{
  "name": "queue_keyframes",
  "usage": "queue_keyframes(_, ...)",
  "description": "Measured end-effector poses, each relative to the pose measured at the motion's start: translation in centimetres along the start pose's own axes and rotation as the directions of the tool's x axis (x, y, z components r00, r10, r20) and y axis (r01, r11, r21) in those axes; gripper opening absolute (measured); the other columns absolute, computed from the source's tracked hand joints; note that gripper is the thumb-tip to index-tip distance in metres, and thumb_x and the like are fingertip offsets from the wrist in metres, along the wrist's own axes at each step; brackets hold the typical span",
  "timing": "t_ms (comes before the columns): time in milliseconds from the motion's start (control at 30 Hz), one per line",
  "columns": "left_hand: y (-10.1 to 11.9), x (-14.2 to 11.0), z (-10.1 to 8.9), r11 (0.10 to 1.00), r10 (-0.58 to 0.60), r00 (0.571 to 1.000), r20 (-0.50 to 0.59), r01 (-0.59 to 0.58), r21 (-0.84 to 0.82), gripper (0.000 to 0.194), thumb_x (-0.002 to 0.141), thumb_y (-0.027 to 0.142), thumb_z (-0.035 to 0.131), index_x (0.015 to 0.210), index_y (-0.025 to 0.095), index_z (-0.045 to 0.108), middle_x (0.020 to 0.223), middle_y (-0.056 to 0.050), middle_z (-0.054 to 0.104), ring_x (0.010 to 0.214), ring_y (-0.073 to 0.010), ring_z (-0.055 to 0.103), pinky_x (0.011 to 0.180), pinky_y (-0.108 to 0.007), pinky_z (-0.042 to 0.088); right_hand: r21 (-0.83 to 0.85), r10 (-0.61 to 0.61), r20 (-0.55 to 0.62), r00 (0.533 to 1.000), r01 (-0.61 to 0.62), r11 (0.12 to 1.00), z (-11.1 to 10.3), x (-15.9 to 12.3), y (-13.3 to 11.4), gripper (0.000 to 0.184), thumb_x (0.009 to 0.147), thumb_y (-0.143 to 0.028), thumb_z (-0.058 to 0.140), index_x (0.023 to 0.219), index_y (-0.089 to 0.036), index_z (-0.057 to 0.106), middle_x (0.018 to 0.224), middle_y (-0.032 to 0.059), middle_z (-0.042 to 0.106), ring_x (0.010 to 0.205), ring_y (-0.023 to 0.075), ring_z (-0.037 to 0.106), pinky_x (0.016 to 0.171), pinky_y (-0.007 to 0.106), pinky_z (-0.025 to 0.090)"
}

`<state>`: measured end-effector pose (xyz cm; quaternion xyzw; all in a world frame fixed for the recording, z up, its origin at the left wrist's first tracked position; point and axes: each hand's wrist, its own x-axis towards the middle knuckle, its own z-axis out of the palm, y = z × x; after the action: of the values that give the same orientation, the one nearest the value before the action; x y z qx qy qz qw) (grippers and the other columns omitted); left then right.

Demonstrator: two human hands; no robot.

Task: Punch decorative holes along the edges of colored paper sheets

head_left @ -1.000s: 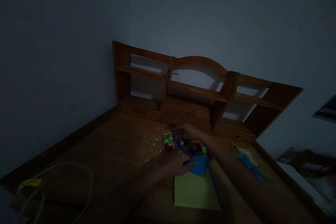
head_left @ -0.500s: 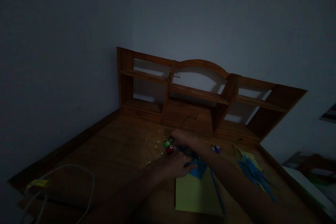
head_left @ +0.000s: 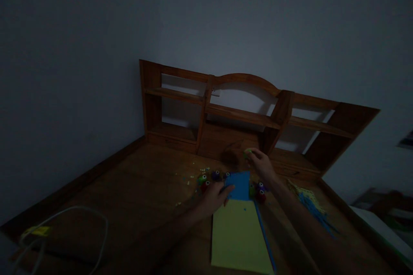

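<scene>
My left hand (head_left: 215,200) grips the left edge of a square blue paper sheet (head_left: 239,185) between thumb and fingers. Raised behind the sheet, my right hand (head_left: 260,164) pinches a small green paper punch (head_left: 247,153), mostly covered by the fingers. Beneath the blue sheet's near edge lies a pad of yellow paper (head_left: 240,236), with a small blue bit on it. Left of the sheet sit a green punch (head_left: 201,179), a red punch (head_left: 204,186) and a dark blue punch (head_left: 216,175), with round white eyes. To its right are a purple punch (head_left: 260,186) and another red punch (head_left: 261,196).
Tiny paper bits (head_left: 190,177) are scattered on the wooden desk (head_left: 155,184). Blue paper strips (head_left: 314,210) lie at the right over a yellowish punched sheet. A white cable (head_left: 105,232) loops at the front left. A wooden shelf (head_left: 238,111) stands along the back.
My right hand has lifted up and to the right from among the punches, with the green punch in it. The blue sheet now lies more exposed, with my left hand at its left edge.
</scene>
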<state>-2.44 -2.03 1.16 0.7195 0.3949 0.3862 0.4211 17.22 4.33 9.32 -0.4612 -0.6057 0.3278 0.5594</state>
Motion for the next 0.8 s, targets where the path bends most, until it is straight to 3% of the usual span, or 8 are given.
queue_keyframes(67,-0.2,0.4,0.2,0.983,-0.052,0.997,-0.052,0.042,-0.176,0.044,0.086,0.055,0.043,0.069,0.015,0.05,0.055,0.003,0.049,0.047,-0.0089,0.047,0.044,-0.019,0.035,0.036,0.077,-0.11,0.991,-0.074,0.997,-1.0,-2.6,1.1,0.039,0.067,-0.05,0.069,0.088,-0.017,0.065,0.053,-0.0033,0.056,0.043,0.0109,0.048,0.04,0.022,0.035)
queue_keyframes(133,-0.6,0.7,0.3,0.953,-0.063,0.994,-0.094,0.032,-0.301,0.041,0.084,0.055,0.046,0.073,0.016,0.048,0.055,0.005,0.046,0.045,-0.0081,0.044,0.042,-0.019,0.035,0.075,0.166,-0.128,0.978,-0.158,0.985,-1.2,-5.1,2.2,0.043,0.066,-0.05,0.071,0.093,-0.017,0.065,0.053,-0.0033,0.055,0.04,0.0108,0.046,0.038,0.022,0.034)
queue_keyframes(267,-1.5,1.2,0.3,0.914,-0.034,0.993,-0.113,-0.015,-0.406,0.038,0.082,0.054,0.052,0.08,0.016,0.048,0.06,0.005,0.047,0.048,-0.0085,0.046,0.045,-0.019,0.041,0.23,0.196,-0.103,0.975,-0.168,0.959,-0.4,-8.5,4.1,0.045,0.064,-0.042,0.076,0.101,-0.019,0.062,0.068,0.0011,0.064,0.051,0.0143,0.057,0.048,0.026,0.047)
queue_keyframes(467,-1.5,1.7,-0.3,0.917,-0.058,0.981,-0.185,-0.021,-0.398,0.036,0.076,0.048,0.063,0.078,0.014,0.053,0.065,0.001,0.057,0.054,-0.0113,0.055,0.053,-0.024,0.048,0.315,0.204,0.063,0.977,-0.214,0.925,0.7,-10.0,5.2,0.047,0.06,-0.034,0.08,0.1,-0.023,0.059,0.098,0.0062,0.069,0.076,0.0208,0.067,0.071,0.036,0.054)
queue_keyframes(633,-0.8,1.6,-0.5,0.927,-0.089,0.976,-0.2,0.008,-0.375,0.03,0.074,0.042,0.067,0.076,0.013,0.058,0.065,-0.001,0.064,0.053,-0.0114,0.057,0.053,-0.023,0.048,0.361,0.21,0.143,0.967,-0.248,0.899,1.2,-10.6,5.1,0.043,0.058,-0.029,0.082,0.092,-0.021,0.058,0.086,0.0034,0.068,0.068,0.0162,0.064,0.06,0.028,0.052)
queue_keyframes(800,-0.2,1.4,-0.4,0.919,-0.105,0.977,-0.188,0.024,-0.394,0.033,0.078,0.045,0.061,0.069,0.013,0.059,0.058,-0.001,0.062,0.048,-0.0119,0.057,0.049,-0.023,0.047,0.386,0.199,0.192,0.961,-0.261,0.885,2.0,-11.1,4.9,0.043,0.058,-0.026,0.082,0.092,-0.021,0.057,0.082,0.0005,0.066,0.068,0.0131,0.062,0.06,0.025,0.05)
